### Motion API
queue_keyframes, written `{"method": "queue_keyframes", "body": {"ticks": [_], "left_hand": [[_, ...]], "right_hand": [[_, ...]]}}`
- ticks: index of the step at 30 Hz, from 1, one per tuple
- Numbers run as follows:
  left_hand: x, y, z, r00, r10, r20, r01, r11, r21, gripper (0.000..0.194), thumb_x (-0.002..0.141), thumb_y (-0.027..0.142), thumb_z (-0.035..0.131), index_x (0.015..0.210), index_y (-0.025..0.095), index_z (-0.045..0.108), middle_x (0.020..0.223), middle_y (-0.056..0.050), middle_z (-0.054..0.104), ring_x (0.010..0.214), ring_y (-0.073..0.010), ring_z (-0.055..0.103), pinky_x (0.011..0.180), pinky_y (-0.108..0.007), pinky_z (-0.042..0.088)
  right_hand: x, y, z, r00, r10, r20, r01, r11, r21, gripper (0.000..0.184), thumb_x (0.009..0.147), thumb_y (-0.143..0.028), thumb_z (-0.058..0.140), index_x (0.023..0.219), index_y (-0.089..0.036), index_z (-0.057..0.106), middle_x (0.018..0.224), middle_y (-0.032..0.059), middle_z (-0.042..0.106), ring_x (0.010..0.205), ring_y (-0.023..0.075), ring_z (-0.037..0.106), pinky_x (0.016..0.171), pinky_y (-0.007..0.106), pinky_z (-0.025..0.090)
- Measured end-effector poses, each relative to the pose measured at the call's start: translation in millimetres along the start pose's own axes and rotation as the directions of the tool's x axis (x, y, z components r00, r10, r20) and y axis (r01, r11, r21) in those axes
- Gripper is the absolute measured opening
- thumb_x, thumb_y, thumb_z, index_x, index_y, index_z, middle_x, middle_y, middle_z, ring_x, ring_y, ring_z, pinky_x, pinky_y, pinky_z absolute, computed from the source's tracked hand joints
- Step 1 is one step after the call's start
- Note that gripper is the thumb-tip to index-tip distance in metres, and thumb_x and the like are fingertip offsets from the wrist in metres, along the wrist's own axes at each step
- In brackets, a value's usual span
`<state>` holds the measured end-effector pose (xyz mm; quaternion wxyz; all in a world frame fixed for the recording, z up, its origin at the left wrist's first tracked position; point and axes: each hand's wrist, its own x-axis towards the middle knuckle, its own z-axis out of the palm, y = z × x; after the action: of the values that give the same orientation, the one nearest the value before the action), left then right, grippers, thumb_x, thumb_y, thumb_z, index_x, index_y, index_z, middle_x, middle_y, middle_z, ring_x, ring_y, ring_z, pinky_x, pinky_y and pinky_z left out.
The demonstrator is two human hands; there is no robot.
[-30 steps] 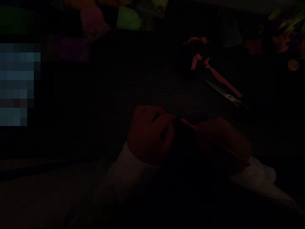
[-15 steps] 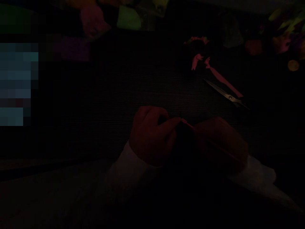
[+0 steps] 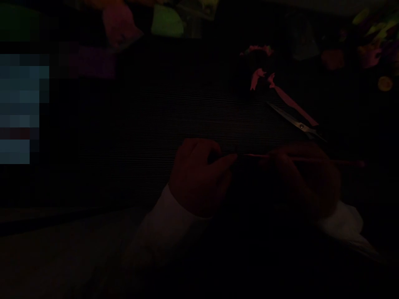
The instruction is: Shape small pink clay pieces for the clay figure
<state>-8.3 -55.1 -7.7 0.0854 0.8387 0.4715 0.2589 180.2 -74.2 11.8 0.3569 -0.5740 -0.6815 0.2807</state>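
The scene is very dark. My left hand [image 3: 199,176] is closed, its thumb and fingers pinching the left end of a thin pink strip [image 3: 258,156]. My right hand [image 3: 307,178] is closed around the same strip further right, and the strip runs out level past it to about the right side. Both wrists wear white sleeves. The hands sit close together above a dark ribbed mat [image 3: 187,116].
Scissors [image 3: 296,122] lie on the mat behind my right hand, beside a pink paper strip [image 3: 291,104] and small pink scraps [image 3: 257,77]. Green [image 3: 166,23] and pink [image 3: 118,25] crumpled paper lie at the far edge; coloured pieces sit far right [image 3: 370,54].
My right hand has turned and shifted right, swinging the pink strip from a downward slant to level. My left hand has kept its pinch in place.
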Motion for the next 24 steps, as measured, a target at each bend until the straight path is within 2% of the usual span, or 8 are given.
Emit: {"method": "queue_keyframes", "body": {"ticks": [5,14,20,24], "left_hand": [[-0.6,0.1,-0.1,1.0,-0.003,0.015,0.003,1.0,0.012,0.024,0.071,0.019,0.053,0.09,0.021,0.067,0.081,-0.006,0.058,0.076,-0.0205,0.049,0.066,-0.039,0.043],[-0.7,1.2,-0.2,1.0,0.001,-0.004,-0.001,1.0,0.01,0.022,0.071,0.02,0.053,0.089,0.021,0.067,0.079,-0.006,0.058,0.075,-0.0205,0.048,0.064,-0.039,0.044],[-0.9,1.2,-0.2,1.0,0.004,-0.007,-0.004,1.0,0.012,0.022,0.071,0.019,0.053,0.089,0.021,0.067,0.08,-0.007,0.058,0.075,-0.0205,0.048,0.064,-0.039,0.044],[-0.7,1.8,0.0,1.0,0.008,0.001,-0.008,1.0,0.019,0.023,0.071,0.018,0.054,0.09,0.021,0.067,0.079,-0.007,0.059,0.074,-0.0216,0.048,0.063,-0.039,0.043]], "right_hand": [[8.6,-1.7,1.4,0.998,0.02,0.068,-0.019,1.0,-0.011,0.007,0.081,-0.023,0.051,0.081,-0.02,0.056,0.074,-0.0012,0.06,0.066,0.0105,0.057,0.058,0.024,0.044],[11.7,-2.0,4.2,0.997,0.044,0.058,-0.039,0.996,-0.084,0.007,0.081,-0.026,0.05,0.08,-0.022,0.055,0.07,-0.0028,0.06,0.062,0.0096,0.057,0.056,0.023,0.042],[17.8,-6.2,2.4,0.996,0.014,0.091,0.001,0.987,-0.159,0.008,0.081,-0.026,0.05,0.077,-0.021,0.055,0.067,-0.0031,0.059,0.058,0.0086,0.056,0.053,0.021,0.041],[15.3,-10.4,1.0,0.99,-0.078,0.121,0.108,0.959,-0.263,0.006,0.081,-0.023,0.049,0.079,-0.019,0.054,0.07,-0.0028,0.059,0.057,0.0073,0.055,0.051,0.019,0.04]]}}
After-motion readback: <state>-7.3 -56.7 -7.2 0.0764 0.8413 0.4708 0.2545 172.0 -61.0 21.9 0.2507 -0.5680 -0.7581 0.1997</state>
